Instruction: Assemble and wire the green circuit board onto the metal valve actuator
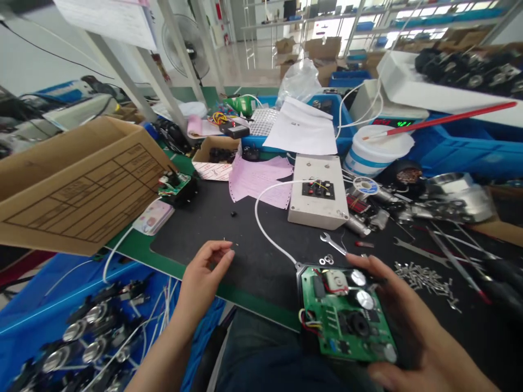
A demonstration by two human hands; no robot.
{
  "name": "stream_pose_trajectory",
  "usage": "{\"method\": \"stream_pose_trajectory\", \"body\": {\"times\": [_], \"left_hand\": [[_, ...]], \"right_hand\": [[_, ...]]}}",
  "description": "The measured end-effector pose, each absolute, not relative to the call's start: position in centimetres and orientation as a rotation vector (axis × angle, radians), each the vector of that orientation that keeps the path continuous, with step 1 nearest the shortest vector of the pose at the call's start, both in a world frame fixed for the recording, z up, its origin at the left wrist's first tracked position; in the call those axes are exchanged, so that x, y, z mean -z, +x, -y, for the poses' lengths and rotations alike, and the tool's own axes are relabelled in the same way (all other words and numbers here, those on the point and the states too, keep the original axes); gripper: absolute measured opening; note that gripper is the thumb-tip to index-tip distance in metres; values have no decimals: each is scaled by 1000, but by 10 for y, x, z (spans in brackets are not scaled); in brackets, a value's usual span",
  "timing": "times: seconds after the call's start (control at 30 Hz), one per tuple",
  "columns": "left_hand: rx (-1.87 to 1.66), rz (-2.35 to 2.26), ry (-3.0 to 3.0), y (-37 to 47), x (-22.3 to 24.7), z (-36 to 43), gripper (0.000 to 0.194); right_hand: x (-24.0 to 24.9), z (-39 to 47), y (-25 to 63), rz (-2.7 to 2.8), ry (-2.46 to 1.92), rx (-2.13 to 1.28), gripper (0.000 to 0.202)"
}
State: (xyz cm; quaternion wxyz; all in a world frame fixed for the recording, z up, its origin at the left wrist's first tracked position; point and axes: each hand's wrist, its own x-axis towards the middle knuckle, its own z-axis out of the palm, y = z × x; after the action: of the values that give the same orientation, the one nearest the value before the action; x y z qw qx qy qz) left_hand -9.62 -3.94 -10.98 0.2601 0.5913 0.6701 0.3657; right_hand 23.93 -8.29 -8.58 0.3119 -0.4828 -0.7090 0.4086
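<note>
My right hand [408, 321] grips the right side of a green circuit board [345, 316] in a black housing, at the front edge of the bench. The board carries silver-topped capacitors, a black round part and small coloured wires. A white cable [265, 228] runs from its upper left corner up to a pale metal box [318, 212] with a black terminal block. Over the black mat [196, 218], my left hand [208, 267] is curled, thumb and forefinger near each other; whether anything tiny is between them is too small to tell.
Right of the board lie a wrench [333, 244], a pile of screws [423, 279] and metal parts. A cardboard box [81, 190] stands at left above a blue bin [28, 305] of assemblies. Behind are pink papers [259, 177], a small parts box [212, 170] and a white tub [378, 152].
</note>
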Motion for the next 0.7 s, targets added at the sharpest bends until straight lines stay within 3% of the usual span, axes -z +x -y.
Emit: {"method": "stream_pose_trajectory", "body": {"times": [0.3,0.4,0.6,0.7], "left_hand": [[-592,-1700,1927,-118,124,-5,9],[-564,-1625,2026,-110,120,-14,13],[-828,-1458,2063,-71,89,14,14],[-1207,-1290,1856,-40,70,37,6]], "right_hand": [[80,78,231,1845,-1248,-1106,88],[75,77,229,1859,-1228,-1104,89],[60,71,225,1878,-1207,-1115,89],[58,71,224,1874,-1196,-1119,90]]}}
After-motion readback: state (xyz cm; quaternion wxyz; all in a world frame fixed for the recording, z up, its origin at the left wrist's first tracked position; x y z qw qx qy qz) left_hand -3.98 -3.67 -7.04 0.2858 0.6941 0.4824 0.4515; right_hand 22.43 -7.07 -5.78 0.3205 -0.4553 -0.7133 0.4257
